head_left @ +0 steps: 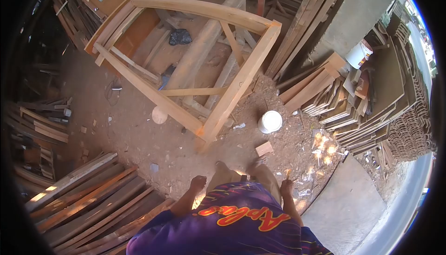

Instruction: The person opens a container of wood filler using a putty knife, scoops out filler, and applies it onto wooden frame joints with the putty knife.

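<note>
My left hand (199,183) hangs beside my left thigh with its fingers curled closed. Nothing shows sticking out of it. On the other side, my right hand (287,188) is closed around a short yellow-orange stick (288,174) that points up from the fingers. Its exact kind is too small to make out. Both hands are apart from the large wooden frame (244,81) in front of me, which has a curved top rail and rests on other timber. A small wooden block (264,149) lies on the ground ahead of my feet.
A white bucket (270,121) stands right of the frame's near corner. Long planks (88,201) are piled at my left. A flat grey sheet (346,208) lies at my right, with stacked boards (339,111) beyond it. Another white bucket (359,54) sits near them. Scraps litter the ground.
</note>
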`<action>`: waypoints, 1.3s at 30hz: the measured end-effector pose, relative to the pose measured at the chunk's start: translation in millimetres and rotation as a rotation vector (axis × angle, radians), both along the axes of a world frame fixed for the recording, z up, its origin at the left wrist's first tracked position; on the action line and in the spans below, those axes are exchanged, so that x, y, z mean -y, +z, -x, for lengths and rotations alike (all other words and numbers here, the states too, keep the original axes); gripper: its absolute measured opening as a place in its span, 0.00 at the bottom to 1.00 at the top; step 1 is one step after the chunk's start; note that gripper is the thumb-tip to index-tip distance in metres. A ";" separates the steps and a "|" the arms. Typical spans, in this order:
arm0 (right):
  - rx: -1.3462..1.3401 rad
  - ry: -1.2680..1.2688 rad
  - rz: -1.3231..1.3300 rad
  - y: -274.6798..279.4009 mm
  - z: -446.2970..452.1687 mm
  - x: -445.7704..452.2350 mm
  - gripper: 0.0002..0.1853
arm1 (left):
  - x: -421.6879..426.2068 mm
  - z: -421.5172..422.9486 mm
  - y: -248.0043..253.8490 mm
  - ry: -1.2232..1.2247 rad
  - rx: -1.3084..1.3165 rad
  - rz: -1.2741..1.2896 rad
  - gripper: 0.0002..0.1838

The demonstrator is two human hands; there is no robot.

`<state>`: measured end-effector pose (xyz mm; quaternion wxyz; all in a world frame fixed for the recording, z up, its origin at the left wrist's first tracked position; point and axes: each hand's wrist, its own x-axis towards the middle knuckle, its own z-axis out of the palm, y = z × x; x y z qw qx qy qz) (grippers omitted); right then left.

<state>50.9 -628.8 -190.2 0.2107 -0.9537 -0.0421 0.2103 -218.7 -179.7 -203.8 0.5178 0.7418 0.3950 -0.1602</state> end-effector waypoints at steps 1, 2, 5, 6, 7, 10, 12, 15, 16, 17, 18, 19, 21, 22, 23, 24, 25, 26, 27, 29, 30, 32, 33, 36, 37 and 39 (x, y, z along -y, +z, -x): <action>-0.041 -0.076 -0.028 -2.6 -4.7 9.6 0.21 | 6.8 -17.1 8.3 -0.555 0.050 -0.477 0.06; -0.080 -0.150 -0.055 -4.6 -9.3 19.1 0.21 | 9.9 -35.8 15.1 -0.554 0.045 -0.479 0.06; -0.087 -0.109 -0.053 -31.0 -18.4 60.1 0.19 | 21.7 -88.4 23.5 -0.613 0.149 -0.561 0.13; -0.047 -0.115 -0.135 -49.2 -18.9 75.2 0.17 | 24.5 -100.9 16.7 -0.440 0.130 -0.465 0.15; -0.008 -0.118 -0.217 -42.8 -25.6 76.5 0.16 | 29.1 -117.4 22.2 -0.267 0.111 -0.369 0.17; -0.435 -0.632 -0.403 -51.5 -42.3 107.2 0.11 | 43.8 -178.0 75.6 -0.002 -0.087 -0.148 0.22; -0.261 -0.415 -0.259 -85.3 -45.7 130.8 0.10 | 44.9 -199.0 52.1 0.020 -0.127 -0.203 0.25; -0.432 -0.747 -0.425 -19.6 -67.9 98.7 0.14 | 43.5 -242.8 8.4 0.028 -0.247 -0.109 0.24; -0.396 -0.752 -0.422 -2.5 -74.0 87.2 0.14 | 45.1 -256.6 -14.1 0.027 -0.212 -0.156 0.24; -0.397 -0.812 -0.538 13.1 -82.8 74.6 0.14 | 47.5 -279.8 -30.0 0.077 -0.159 -0.112 0.24; -0.318 -0.824 -0.538 18.3 -88.4 58.6 0.14 | 43.9 -300.1 -67.5 0.064 -0.132 -0.115 0.24; -0.245 -0.821 -0.527 23.0 -94.2 48.3 0.14 | 49.2 -314.5 -102.2 0.067 -0.108 -0.112 0.24; -0.278 -0.835 -0.447 49.9 -117.4 16.2 0.16 | 63.3 -369.9 -79.3 -0.102 -0.095 -0.113 0.25; -0.267 -0.763 -0.435 37.4 -121.1 14.2 0.17 | 66.0 -384.2 -91.7 -0.144 -0.098 -0.069 0.26; -0.259 -0.700 -0.434 19.3 -121.7 9.2 0.19 | 64.1 -396.6 -107.3 -0.194 -0.101 -0.030 0.26; -0.328 -0.797 -0.516 27.1 -133.7 -8.3 0.20 | 67.7 -418.9 -100.2 -0.249 -0.103 -0.081 0.25; -0.387 -0.900 -0.600 43.5 -154.7 -28.6 0.21 | 73.3 -449.9 -80.7 -0.310 -0.098 -0.130 0.25; -0.425 -0.909 -0.649 37.0 -168.9 -37.7 0.21 | 78.9 -476.6 -71.2 -0.327 -0.102 -0.128 0.25; -0.465 -0.913 -0.700 20.6 -177.3 -40.9 0.22 | 84.2 -497.2 -73.9 -0.339 -0.108 -0.128 0.25; -0.500 -0.923 -0.707 -36.9 -180.5 -40.2 0.21 | 84.3 -527.0 -114.3 -0.414 -0.029 -0.159 0.24; -0.503 -0.902 -0.737 -76.4 -190.3 -45.7 0.21 | 84.5 -546.9 -132.6 -0.448 -0.030 -0.177 0.23; -0.531 -0.879 -0.672 -103.5 -230.0 -65.5 0.20 | 86.6 -581.6 -164.1 -0.523 -0.031 -0.244 0.22; -0.536 -0.853 -0.587 -117.7 -240.6 -73.9 0.18 | 88.4 -596.4 -184.5 -0.567 -0.030 -0.280 0.21; -0.370 -0.832 -0.704 -227.8 -250.8 -85.6 0.17 | 88.5 -624.6 -271.6 -0.664 0.005 -0.354 0.23; -0.331 -0.836 -0.769 -267.1 -250.7 -90.9 0.18 | 88.4 -630.5 -297.8 -0.708 0.048 -0.452 0.25; -0.346 -0.898 -0.751 -297.0 -269.9 -108.4 0.17 | 96.5 -641.0 -326.7 -0.757 0.017 -0.485 0.27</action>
